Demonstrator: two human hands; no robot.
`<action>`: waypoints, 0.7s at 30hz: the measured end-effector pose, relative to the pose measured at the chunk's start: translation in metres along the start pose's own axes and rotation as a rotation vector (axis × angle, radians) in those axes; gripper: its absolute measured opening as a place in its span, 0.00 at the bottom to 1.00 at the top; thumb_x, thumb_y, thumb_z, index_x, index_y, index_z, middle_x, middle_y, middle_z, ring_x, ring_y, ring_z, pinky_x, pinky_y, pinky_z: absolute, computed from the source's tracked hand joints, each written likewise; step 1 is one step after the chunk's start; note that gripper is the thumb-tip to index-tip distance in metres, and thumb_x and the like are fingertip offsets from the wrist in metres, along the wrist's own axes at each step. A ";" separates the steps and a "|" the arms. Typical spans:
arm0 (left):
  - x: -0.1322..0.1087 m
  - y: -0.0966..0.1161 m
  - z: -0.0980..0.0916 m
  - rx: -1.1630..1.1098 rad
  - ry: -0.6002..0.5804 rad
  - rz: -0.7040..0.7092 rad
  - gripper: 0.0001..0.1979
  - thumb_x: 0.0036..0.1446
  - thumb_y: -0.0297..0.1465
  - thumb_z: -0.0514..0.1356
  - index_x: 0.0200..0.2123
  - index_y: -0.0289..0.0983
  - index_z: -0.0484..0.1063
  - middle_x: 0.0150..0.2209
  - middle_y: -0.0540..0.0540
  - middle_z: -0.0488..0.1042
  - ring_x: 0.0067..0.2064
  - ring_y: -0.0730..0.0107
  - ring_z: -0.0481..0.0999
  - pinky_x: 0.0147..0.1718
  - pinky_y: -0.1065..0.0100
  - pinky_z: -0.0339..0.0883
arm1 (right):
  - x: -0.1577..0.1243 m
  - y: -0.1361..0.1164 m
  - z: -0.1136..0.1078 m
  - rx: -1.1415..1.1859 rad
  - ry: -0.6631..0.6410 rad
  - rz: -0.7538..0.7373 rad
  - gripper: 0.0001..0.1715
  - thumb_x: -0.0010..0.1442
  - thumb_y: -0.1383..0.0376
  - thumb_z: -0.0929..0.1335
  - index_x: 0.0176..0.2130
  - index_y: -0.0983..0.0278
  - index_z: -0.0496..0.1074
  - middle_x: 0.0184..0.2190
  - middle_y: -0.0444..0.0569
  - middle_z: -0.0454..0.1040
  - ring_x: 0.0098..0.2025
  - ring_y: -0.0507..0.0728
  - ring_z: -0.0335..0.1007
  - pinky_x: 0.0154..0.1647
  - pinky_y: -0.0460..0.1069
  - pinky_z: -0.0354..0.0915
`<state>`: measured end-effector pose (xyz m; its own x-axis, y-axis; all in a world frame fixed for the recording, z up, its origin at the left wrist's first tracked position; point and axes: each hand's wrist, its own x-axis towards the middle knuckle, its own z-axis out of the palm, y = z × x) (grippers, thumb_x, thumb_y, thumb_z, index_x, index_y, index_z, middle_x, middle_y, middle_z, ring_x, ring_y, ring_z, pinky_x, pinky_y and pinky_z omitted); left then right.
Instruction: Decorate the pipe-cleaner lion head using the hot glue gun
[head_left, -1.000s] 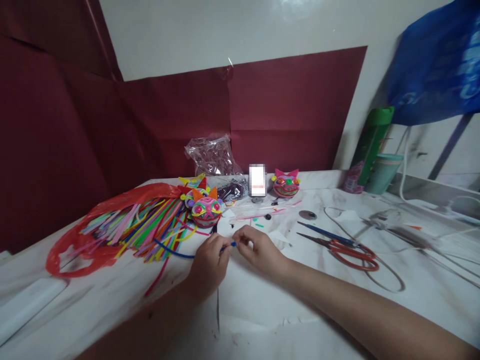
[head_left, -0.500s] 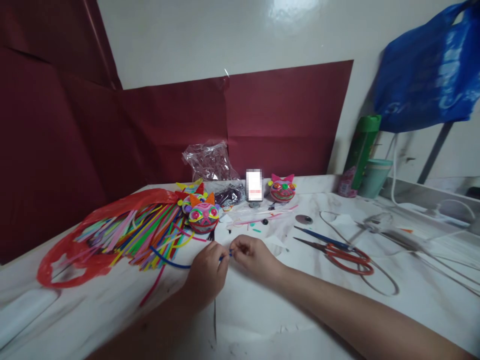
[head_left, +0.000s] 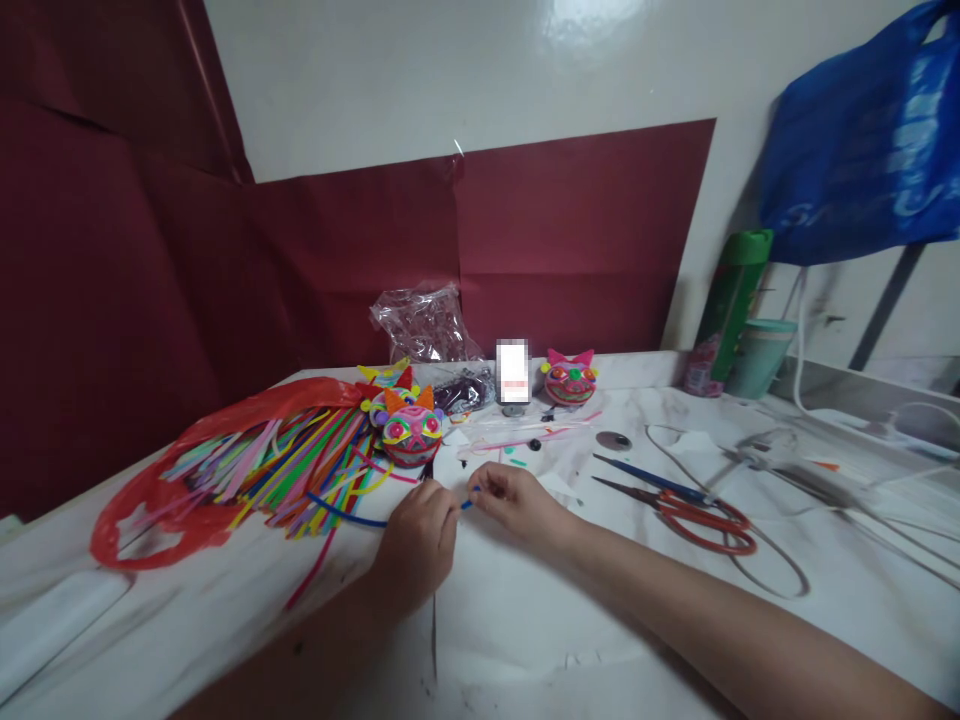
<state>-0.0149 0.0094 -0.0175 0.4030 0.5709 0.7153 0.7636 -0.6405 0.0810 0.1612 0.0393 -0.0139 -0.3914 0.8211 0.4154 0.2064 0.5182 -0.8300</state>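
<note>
A thin blue strip runs from the pile of coloured strips into my left hand, which is closed round it. Its short end comes out between my hands, and the fingertips of my right hand pinch it. Both hands are over a white paper sheet on the marble-patterned table. Just behind my left hand sits a pink ball-shaped figure with orange ears. A second such figure, partly hidden, is behind it. Another pink figure stands at the back.
Scissors with orange handles and a loose cable lie to the right. A red plastic bag surrounds the strips. Clear plastic, a green spray can and a pale green cup stand at the back.
The hands are slightly farther apart, and more of the blue strip shows between them. The whole view has shifted a little.
</note>
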 end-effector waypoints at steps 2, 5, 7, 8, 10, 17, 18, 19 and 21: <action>-0.003 -0.001 0.002 0.023 -0.033 0.017 0.12 0.61 0.24 0.49 0.26 0.39 0.65 0.26 0.46 0.70 0.31 0.65 0.71 0.31 0.66 0.64 | -0.002 -0.005 -0.005 -0.032 -0.022 -0.034 0.05 0.53 0.68 0.68 0.26 0.61 0.68 0.24 0.43 0.68 0.29 0.54 0.62 0.34 0.48 0.60; -0.004 -0.002 0.004 0.041 -0.053 0.017 0.13 0.61 0.24 0.49 0.26 0.39 0.65 0.27 0.46 0.70 0.31 0.64 0.71 0.31 0.65 0.64 | -0.003 -0.009 -0.010 -0.049 -0.030 -0.057 0.08 0.49 0.72 0.69 0.23 0.61 0.68 0.24 0.44 0.67 0.31 0.55 0.61 0.39 0.50 0.59; -0.003 -0.002 0.003 0.049 -0.060 0.024 0.13 0.61 0.24 0.48 0.26 0.39 0.65 0.27 0.46 0.70 0.31 0.64 0.71 0.31 0.65 0.63 | -0.002 -0.009 -0.010 -0.024 -0.024 -0.043 0.08 0.48 0.71 0.70 0.23 0.62 0.67 0.24 0.44 0.66 0.31 0.55 0.61 0.37 0.50 0.59; -0.002 -0.001 0.003 0.049 -0.063 0.024 0.13 0.61 0.24 0.48 0.25 0.39 0.65 0.26 0.46 0.70 0.31 0.64 0.71 0.31 0.65 0.63 | -0.002 -0.007 -0.009 0.002 -0.014 -0.026 0.08 0.49 0.70 0.70 0.23 0.62 0.67 0.23 0.43 0.66 0.30 0.54 0.60 0.35 0.49 0.58; 0.000 -0.001 0.001 0.025 -0.051 0.009 0.13 0.60 0.24 0.48 0.26 0.40 0.64 0.26 0.46 0.69 0.31 0.64 0.70 0.31 0.65 0.63 | -0.001 -0.005 -0.003 0.059 0.019 0.014 0.07 0.54 0.64 0.68 0.25 0.61 0.66 0.22 0.42 0.64 0.27 0.53 0.59 0.30 0.48 0.58; 0.000 0.004 -0.001 -0.121 0.017 -0.067 0.08 0.58 0.25 0.51 0.27 0.40 0.65 0.26 0.48 0.70 0.31 0.66 0.72 0.31 0.67 0.64 | -0.004 -0.007 0.014 0.590 0.194 0.206 0.23 0.44 0.48 0.75 0.27 0.62 0.69 0.22 0.39 0.64 0.24 0.50 0.58 0.28 0.47 0.57; -0.001 0.006 0.000 -0.135 0.015 -0.082 0.07 0.57 0.25 0.52 0.29 0.39 0.66 0.27 0.48 0.71 0.31 0.66 0.73 0.31 0.67 0.65 | -0.004 -0.008 0.014 0.585 0.188 0.208 0.25 0.42 0.47 0.76 0.27 0.62 0.70 0.21 0.39 0.64 0.24 0.50 0.58 0.28 0.47 0.57; -0.002 0.008 0.001 -0.151 0.007 -0.099 0.05 0.57 0.26 0.53 0.31 0.39 0.67 0.28 0.47 0.73 0.31 0.66 0.73 0.31 0.67 0.65 | -0.004 -0.009 0.014 0.558 0.174 0.201 0.25 0.42 0.46 0.76 0.27 0.62 0.70 0.21 0.39 0.64 0.24 0.50 0.58 0.28 0.47 0.57; -0.004 0.010 0.002 -0.167 -0.021 -0.113 0.06 0.58 0.26 0.53 0.33 0.39 0.69 0.29 0.48 0.74 0.30 0.68 0.74 0.30 0.69 0.66 | -0.005 -0.009 0.011 0.466 0.118 0.166 0.23 0.46 0.47 0.75 0.28 0.62 0.71 0.20 0.39 0.65 0.24 0.51 0.59 0.29 0.48 0.59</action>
<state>-0.0075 0.0019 -0.0206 0.3314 0.6536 0.6804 0.7110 -0.6471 0.2753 0.1511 0.0282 -0.0128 -0.2776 0.9188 0.2806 -0.1748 0.2389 -0.9552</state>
